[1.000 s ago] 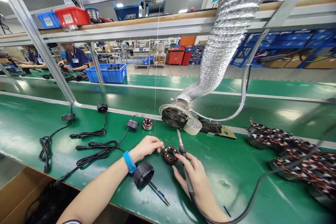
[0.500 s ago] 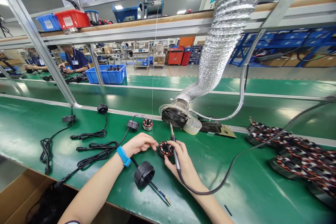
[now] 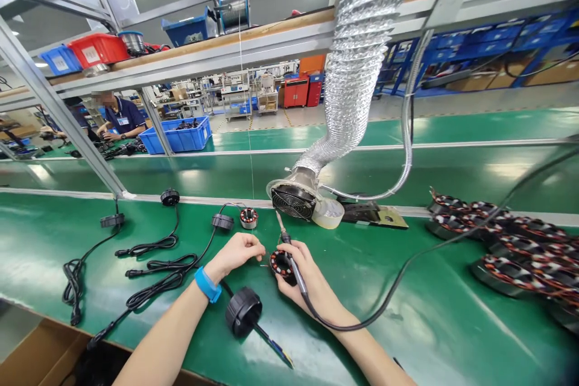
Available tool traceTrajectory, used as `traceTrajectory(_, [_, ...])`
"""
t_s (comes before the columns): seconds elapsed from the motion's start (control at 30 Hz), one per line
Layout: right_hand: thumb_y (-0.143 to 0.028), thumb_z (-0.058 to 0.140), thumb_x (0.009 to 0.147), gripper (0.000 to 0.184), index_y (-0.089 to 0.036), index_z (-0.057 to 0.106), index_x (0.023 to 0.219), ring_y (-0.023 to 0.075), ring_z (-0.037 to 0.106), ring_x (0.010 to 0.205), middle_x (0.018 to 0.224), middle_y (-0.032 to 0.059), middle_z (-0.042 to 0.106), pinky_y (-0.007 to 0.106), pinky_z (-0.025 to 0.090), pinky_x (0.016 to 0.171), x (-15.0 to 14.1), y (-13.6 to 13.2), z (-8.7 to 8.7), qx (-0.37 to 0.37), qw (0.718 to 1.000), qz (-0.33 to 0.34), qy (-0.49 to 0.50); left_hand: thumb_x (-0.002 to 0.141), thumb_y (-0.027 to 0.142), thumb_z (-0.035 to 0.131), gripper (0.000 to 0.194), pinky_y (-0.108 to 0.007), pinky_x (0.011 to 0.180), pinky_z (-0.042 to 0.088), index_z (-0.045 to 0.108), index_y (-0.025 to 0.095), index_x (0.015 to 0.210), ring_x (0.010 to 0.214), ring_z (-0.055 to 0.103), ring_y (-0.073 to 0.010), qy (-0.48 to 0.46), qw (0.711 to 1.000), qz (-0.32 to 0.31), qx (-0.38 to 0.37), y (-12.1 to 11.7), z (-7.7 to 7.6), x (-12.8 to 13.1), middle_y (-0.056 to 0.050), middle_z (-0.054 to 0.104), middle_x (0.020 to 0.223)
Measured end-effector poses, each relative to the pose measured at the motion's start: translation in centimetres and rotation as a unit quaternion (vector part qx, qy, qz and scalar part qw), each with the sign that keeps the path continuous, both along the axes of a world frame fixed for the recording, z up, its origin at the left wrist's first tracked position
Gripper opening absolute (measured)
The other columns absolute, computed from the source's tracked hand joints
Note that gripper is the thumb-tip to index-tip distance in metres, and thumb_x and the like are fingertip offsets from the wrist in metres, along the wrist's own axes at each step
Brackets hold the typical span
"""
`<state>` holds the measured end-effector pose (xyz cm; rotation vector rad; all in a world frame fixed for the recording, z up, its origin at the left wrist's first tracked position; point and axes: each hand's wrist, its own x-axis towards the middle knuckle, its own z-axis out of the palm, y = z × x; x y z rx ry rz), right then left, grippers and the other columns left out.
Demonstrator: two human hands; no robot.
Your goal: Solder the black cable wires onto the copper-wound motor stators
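Note:
My right hand (image 3: 301, 268) is shut on the black-handled soldering iron (image 3: 289, 253), whose tip points up and away. Right under it, against my fingers, lies a small motor stator (image 3: 281, 265) with red and black windings. My left hand (image 3: 235, 255) is just left of the stator, its fingertips pinched on a thin solder wire (image 3: 262, 257). A blue wristband (image 3: 208, 284) circles my left wrist. Below that hand, a black round motor housing (image 3: 244, 312) lies on the green bench (image 3: 407, 307), with its leads running toward the front edge.
A second stator (image 3: 248, 218) and black cables with round caps (image 3: 154, 262) lie to the left. Behind stand a fume extractor fan (image 3: 293, 202) and a tape roll (image 3: 328, 214). Stacked stators (image 3: 511, 253) lie right. A co-worker (image 3: 120, 117) sits beyond.
The view has swung left and tilted. My right hand has moved up and left, bringing the soldering iron over the stator. My left hand stays close beside it.

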<state>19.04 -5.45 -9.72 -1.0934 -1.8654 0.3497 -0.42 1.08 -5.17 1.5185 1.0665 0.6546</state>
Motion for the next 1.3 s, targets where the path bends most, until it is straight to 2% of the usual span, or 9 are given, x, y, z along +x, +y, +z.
traceTrajectory(0.23, [-0.008,0.054,0.076,0.055,-0.024,0.044,0.127,0.0188,0.059,0.101,0.119,0.0088,0.049,0.032,0.051,0.09,0.8,-0.3,1.3,-0.038,0.996,0.077,0.018,0.065,0.046,0.076,0.038,-0.025,0.045,0.009,0.066,0.011,0.075,0.042,0.024,-0.0028,-0.042,0.991,-0.05,-0.113,0.1,0.3,0.4,0.001,0.057,0.06])
traceTrajectory(0.33, [-0.008,0.054,0.076,0.055,-0.023,0.043,0.128,0.0198,0.058,0.102,0.117,0.0088,0.051,0.033,0.05,0.089,1.0,-0.3,1.3,-0.037,0.995,0.088,0.032,0.064,0.051,0.078,0.043,-0.025,0.045,0.009,0.067,0.01,0.074,0.042,0.024,-0.0028,-0.034,0.992,-0.067,-0.099,0.1,0.1,0.9,0.001,0.057,0.058])
traceTrajectory(0.47, [-0.014,0.06,0.079,0.055,-0.024,0.042,0.13,0.0214,0.057,0.11,0.123,0.0093,0.049,0.035,0.048,0.096,1.1,-0.3,0.8,-0.034,0.997,0.062,0.043,0.08,0.056,0.063,0.047,-0.023,0.044,0.013,0.069,0.01,0.086,0.042,0.023,-0.0038,-0.032,0.999,-0.032,-0.014,0.7,-0.2,1.4,0.002,0.052,0.059])
traceTrajectory(0.6, [-0.022,0.068,0.08,0.056,-0.026,0.043,0.13,0.0218,0.058,0.108,0.126,0.0081,0.047,0.037,0.049,0.095,1.2,-0.3,0.4,-0.053,0.997,0.02,0.043,0.09,0.04,0.054,0.036,-0.022,0.058,0.037,0.069,0.015,0.112,0.061,0.048,-0.01,0.018,0.987,-0.06,0.149,1.7,-0.2,2.1,-0.001,0.06,0.074])
traceTrajectory(0.7, [-0.022,0.069,0.08,0.056,-0.028,0.043,0.129,0.0223,0.058,0.11,0.128,0.0082,0.046,0.038,0.048,0.096,1.3,-0.3,0.3,-0.056,0.997,0.02,0.047,0.092,0.034,0.053,0.027,-0.026,0.077,0.043,0.072,0.017,0.1,0.084,0.057,-0.0156,0.103,0.956,-0.09,0.259,2.0,-0.1,2.0,-0.006,0.067,0.092])
traceTrajectory(0.8, [-0.019,0.067,0.08,0.056,-0.029,0.043,0.13,0.0226,0.057,0.111,0.129,0.0084,0.045,0.038,0.047,0.098,1.4,-0.3,0.3,-0.054,0.997,0.031,0.051,0.091,0.035,0.055,0.025,-0.026,0.073,0.042,0.07,0.016,0.085,0.078,0.055,-0.0149,0.164,0.94,-0.085,0.286,1.9,-0.1,1.1,-0.005,0.066,0.087])
traceTrajectory(0.9, [-0.018,0.066,0.079,0.057,-0.029,0.042,0.13,0.0222,0.057,0.112,0.128,0.0075,0.046,0.037,0.046,0.1,1.6,-0.2,0.3,-0.063,0.996,0.046,0.052,0.089,0.038,0.055,0.028,-0.024,0.065,0.038,0.067,0.014,0.08,0.069,0.05,-0.0123,0.165,0.96,-0.099,0.202,1.7,-0.2,-0.1,-0.002,0.063,0.077])
traceTrajectory(1.1, [-0.018,0.067,0.079,0.055,-0.029,0.042,0.128,0.0222,0.054,0.114,0.125,0.0066,0.047,0.038,0.045,0.1,1.7,0.2,0.1,-0.069,0.993,0.07,0.059,0.069,0.052,0.073,0.042,-0.024,0.044,0.011,0.065,0.011,0.075,0.043,0.024,-0.0032,0.022,0.99,-0.075,-0.118,1.1,-0.1,-0.1,0.005,0.049,0.057])
traceTrajectory(1.3, [-0.018,0.067,0.08,0.05,-0.029,0.045,0.124,0.0213,0.055,0.111,0.121,0.0054,0.049,0.036,0.046,0.098,1.6,0.3,0.1,-0.069,0.994,0.065,0.058,0.057,0.052,0.084,0.052,-0.025,0.043,0.003,0.065,0.008,0.075,0.039,0.021,0.0003,-0.108,0.975,-0.018,-0.192,0.7,-0.7,1.9,0.006,0.048,0.054])
